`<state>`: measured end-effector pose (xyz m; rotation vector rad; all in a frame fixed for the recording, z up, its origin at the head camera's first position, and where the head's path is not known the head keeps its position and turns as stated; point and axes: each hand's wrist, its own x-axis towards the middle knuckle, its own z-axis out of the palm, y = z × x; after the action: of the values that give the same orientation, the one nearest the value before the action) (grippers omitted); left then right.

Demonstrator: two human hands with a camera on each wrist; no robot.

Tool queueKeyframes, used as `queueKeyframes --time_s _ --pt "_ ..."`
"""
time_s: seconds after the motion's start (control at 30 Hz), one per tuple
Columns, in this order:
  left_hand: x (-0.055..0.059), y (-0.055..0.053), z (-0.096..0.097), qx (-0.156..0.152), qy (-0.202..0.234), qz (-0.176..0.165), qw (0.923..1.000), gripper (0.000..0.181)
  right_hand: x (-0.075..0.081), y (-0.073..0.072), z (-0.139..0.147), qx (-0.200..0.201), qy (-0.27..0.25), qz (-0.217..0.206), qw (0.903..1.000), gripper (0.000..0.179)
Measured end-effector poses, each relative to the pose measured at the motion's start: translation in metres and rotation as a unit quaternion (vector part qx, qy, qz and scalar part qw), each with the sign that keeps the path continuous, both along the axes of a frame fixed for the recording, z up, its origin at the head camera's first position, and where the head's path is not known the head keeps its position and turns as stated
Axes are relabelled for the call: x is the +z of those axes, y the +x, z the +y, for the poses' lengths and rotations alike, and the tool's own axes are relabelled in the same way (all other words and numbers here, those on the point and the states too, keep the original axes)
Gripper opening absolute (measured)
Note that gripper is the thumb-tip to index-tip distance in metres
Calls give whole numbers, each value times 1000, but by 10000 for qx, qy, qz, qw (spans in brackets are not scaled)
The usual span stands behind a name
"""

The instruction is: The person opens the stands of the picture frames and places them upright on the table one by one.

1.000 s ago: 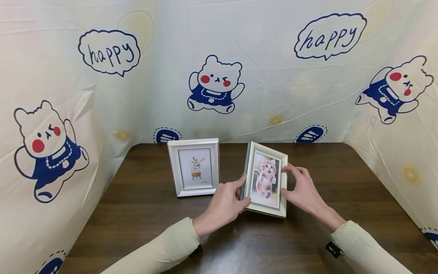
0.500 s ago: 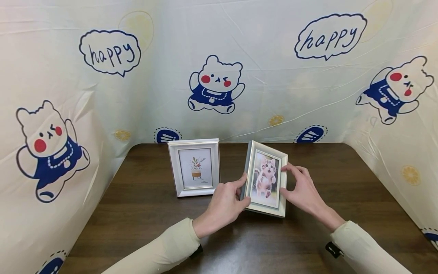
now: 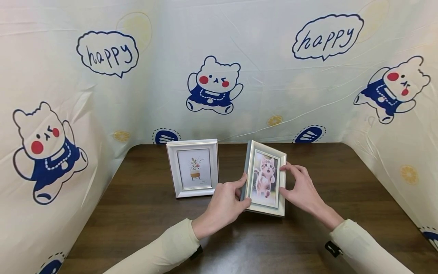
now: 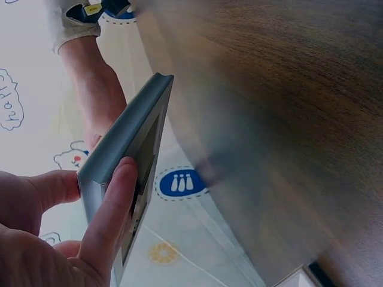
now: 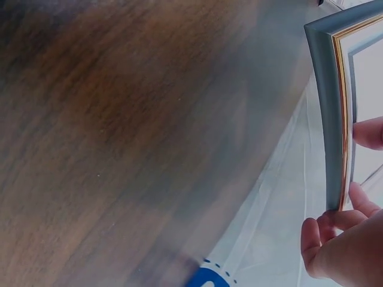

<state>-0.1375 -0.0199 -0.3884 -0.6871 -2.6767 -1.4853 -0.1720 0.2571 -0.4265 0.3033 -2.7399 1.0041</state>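
Both hands hold a silvery-white picture frame (image 3: 253,207) with a kitten photo, tilted with its front towards the head camera. My left hand (image 3: 222,207) pinches its left edge, thumb near the lower corner. At the opposite edge, my right hand (image 3: 304,192) grips with thumb and fingers. A second white picture frame (image 3: 172,167), showing a potted plant picture, stands upright to the left. In the left wrist view the held picture frame (image 4: 128,140) appears edge-on above the tabletop. Only part of the picture frame (image 5: 328,113) enters the right wrist view.
The dark wooden table (image 3: 143,220) has rounded far corners. Pale cloth (image 3: 267,76) printed with bears, lemon slices and "happy" bubbles hangs behind it and along both sides. The standing frame is close to the left hand's knuckles.
The head view has shifted very slightly. Both hands keep the same hold on the kitten picture frame, and the plant picture frame stays in place.
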Motion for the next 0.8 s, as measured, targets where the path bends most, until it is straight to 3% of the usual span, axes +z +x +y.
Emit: queueKeyframes --time_s 0.8 --pt "2 7 2 -4 223 5 9998 70 2 -2 -1 67 -92 -35 9999 55"
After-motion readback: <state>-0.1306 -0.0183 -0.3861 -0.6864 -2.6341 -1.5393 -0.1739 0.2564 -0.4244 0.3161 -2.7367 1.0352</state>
